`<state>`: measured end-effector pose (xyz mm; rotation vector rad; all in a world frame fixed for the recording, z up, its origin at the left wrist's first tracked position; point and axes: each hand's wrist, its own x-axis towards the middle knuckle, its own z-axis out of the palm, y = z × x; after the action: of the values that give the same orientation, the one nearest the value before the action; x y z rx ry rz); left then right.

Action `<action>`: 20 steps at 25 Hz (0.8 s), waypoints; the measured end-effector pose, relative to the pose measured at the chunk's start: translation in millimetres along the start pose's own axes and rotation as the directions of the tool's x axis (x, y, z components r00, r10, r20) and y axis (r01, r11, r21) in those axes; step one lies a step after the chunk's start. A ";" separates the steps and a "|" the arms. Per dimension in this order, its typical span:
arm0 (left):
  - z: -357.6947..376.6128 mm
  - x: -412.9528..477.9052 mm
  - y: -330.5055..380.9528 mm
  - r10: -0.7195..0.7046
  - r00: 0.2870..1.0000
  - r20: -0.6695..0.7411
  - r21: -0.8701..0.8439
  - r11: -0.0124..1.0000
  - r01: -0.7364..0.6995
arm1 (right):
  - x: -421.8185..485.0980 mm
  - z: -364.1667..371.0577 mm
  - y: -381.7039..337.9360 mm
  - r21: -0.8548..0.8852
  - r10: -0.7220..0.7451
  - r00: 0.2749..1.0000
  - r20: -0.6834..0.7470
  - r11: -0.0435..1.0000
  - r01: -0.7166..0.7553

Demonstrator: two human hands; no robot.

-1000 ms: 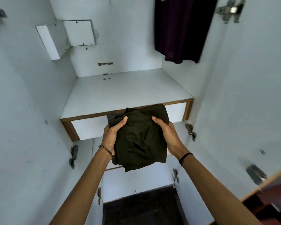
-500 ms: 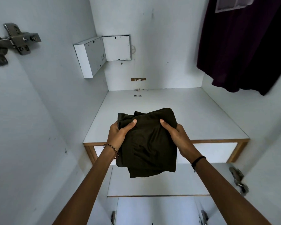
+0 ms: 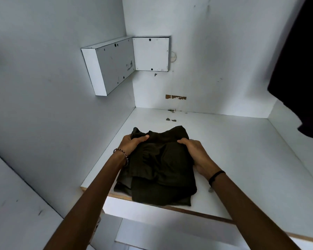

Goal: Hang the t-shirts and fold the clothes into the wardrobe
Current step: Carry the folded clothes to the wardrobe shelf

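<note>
Beaded bracelet [image 3: 123,156], black wristband [image 3: 216,175].

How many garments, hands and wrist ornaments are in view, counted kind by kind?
Garments: 2 (folded dark olive garment, dark hanging garment)
Hands: 2 (left hand, right hand, both holding the folded one)
Wrist ornaments: 2 (beaded bracelet, black wristband)
Total: 6

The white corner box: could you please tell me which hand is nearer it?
Left. The left hand grips the folded garment below the white corner box; the right hand grips it farther right.
</note>
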<state>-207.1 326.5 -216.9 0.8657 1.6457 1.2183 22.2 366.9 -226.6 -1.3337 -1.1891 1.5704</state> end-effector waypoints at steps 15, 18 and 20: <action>-17.8 99.6 16.3 0.099 0.984 -0.148 0.373 0.927 -0.037 | 78.3 15.3 -1.9 -0.524 -0.434 0.889 -0.145 0.796 0.303; -19.8 89.3 16.6 0.220 0.970 -0.107 0.687 0.722 -0.088 | 74.4 29.5 1.1 -0.662 -0.655 0.752 -0.075 0.597 0.453; -21.0 72.8 16.4 0.318 0.947 -0.047 0.785 0.598 -0.162 | 69.9 41.8 1.9 -0.680 -0.697 0.716 0.027 0.513 0.525</action>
<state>-252.6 389.2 -216.4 1.5929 2.3208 0.7166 -31.5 424.4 -247.7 -1.2243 -1.8748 0.4278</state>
